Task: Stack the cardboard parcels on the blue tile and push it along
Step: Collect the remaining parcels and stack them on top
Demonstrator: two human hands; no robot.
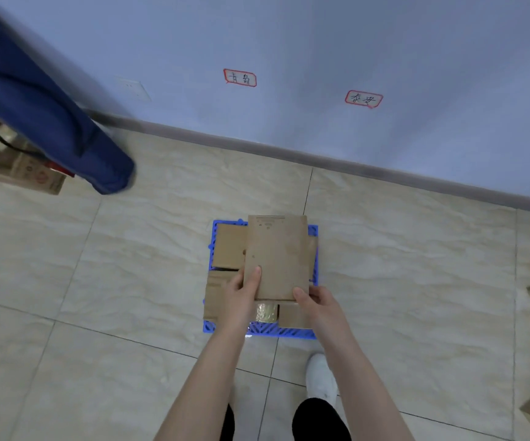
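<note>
Two hands, left hand point(244, 289) and right hand point(316, 299), clamp the top parcel's point(278, 256) near edge; its long axis runs straight ahead over the blue tile point(284, 331); neither hand nearer.

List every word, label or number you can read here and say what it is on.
"青岛": handwritten on the left red-bordered label on the wall.
"泰安": handwritten on the right red-bordered label on the wall.
Top parcel, held by the left hand and right hand: faint print near its far edge, too blurred to read.
Carton at far left: red printing, unreadable.
</note>
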